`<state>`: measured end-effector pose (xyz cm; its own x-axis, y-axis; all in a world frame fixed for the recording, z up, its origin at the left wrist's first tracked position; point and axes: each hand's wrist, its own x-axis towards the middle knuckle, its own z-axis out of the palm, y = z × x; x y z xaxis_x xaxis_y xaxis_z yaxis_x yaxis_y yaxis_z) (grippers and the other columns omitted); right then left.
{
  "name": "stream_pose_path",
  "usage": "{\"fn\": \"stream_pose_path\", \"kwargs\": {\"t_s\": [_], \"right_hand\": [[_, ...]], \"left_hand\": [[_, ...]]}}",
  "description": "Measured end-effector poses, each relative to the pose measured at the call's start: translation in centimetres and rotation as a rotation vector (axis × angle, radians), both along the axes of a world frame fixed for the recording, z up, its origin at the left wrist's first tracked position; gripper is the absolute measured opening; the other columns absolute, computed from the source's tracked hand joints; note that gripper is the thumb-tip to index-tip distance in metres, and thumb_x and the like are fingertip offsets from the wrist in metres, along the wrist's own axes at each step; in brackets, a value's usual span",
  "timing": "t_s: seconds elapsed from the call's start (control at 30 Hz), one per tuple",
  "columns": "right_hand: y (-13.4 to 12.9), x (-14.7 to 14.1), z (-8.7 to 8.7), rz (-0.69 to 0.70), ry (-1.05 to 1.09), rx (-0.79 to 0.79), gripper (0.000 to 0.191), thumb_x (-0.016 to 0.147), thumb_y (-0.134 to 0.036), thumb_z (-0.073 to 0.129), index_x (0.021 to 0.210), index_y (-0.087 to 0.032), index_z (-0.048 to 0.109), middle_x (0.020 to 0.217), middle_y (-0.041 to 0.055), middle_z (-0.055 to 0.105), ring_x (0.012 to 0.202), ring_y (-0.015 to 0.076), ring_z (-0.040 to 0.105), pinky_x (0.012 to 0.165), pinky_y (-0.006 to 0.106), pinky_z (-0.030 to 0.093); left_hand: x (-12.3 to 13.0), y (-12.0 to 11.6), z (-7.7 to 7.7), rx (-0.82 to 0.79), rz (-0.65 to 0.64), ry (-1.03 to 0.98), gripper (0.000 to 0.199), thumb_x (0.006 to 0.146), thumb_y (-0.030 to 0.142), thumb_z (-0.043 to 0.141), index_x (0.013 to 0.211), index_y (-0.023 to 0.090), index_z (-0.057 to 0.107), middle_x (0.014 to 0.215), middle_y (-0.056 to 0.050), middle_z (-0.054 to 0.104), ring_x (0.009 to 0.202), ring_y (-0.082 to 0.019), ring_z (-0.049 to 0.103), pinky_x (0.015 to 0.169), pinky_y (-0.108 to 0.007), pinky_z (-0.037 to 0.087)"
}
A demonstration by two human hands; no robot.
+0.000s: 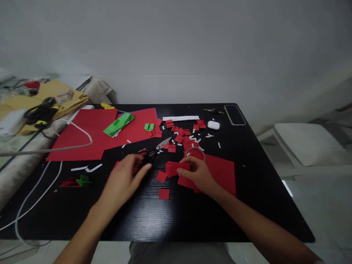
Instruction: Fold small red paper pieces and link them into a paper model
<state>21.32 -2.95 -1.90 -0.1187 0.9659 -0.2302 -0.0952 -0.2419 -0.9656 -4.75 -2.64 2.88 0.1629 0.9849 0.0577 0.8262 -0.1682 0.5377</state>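
Note:
In the head view my right hand (196, 172) pinches a folded red paper piece (172, 168) above a red sheet (222, 172) and a tape ring (204, 153). My left hand (129, 174) is near the black handles of the scissors (158, 147), thumb and fingers apart, over some red paper; whether it touches the handles is unclear. Two red squares (164, 194) lie between the hands. Beyond them is a scatter of small red pieces (180, 138) with white scraps (209, 135).
Large red sheets (82, 139) with green strips (119, 124) lie at left, near white cables (82, 147). A red and green folded piece (82, 180) is at front left. A phone (234, 115), white case (213, 125) and keys (213, 110) sit at back right.

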Motion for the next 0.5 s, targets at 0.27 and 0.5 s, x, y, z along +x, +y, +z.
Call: {"fn": "stream_pose_path", "kwargs": {"t_s": [0.27,0.5], "right_hand": [[0.3,0.0,-0.5,-0.067,0.034,-0.063,0.037,0.063,-0.040,0.090,0.085,-0.021,0.068,0.074,-0.0027,0.067,0.069,0.0167,0.065,0.068,0.032,0.054],[0.2,0.0,-0.4,-0.048,0.055,-0.088,0.037,0.063,-0.039,0.092,0.085,-0.021,0.069,0.074,-0.0017,0.068,0.068,0.0184,0.067,0.068,0.033,0.055]], "left_hand": [[-8.0,-0.8,-1.7,-0.068,0.286,0.440,0.057,0.092,0.071,0.044,0.097,0.018,0.064,0.100,-0.020,0.070,0.096,-0.040,0.068,0.078,-0.047,0.053],[-7.9,-0.8,-2.2,-0.189,0.298,0.206,0.042,0.081,0.063,0.059,0.081,0.022,0.067,0.085,-0.011,0.074,0.075,-0.031,0.069,0.065,-0.039,0.049]]}}
